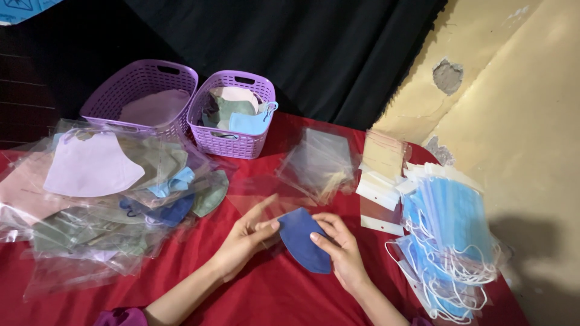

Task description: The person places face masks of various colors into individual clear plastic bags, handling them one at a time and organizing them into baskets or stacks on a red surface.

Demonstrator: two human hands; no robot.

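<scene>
Head view, looking down on a table covered with a red cloth (266, 296). Both forearms are cut off by the lower edge, and only a scrap of purple sleeve (121, 317) is seen at the left. Whether a clear bag encloses the dark blue folded fabric face mask (302, 238) cannot be made out, and part of its lower right edge is hidden behind the right hand (341, 250). The mask is held between the two hands just above the cloth, near the middle of the table. Its long axis runs diagonally, from the upper left near the left hand (241, 238) to a rounded end at the lower right. The left thumb and forefinger are closed lightly on the upper left corner, the other fingers being spread open; the right thumb and fingers are curled around the right edge, so that the mask lies between the two grips. A heap of masks sealed in clear plastic bags (103, 193) is seen at the left, two lilac plastic baskets (232, 142) behind it, a few empty clear bags (317, 160) in the centre, and a stack of light blue pleated surgical masks with white ear loops (450, 235) at the right.
</scene>
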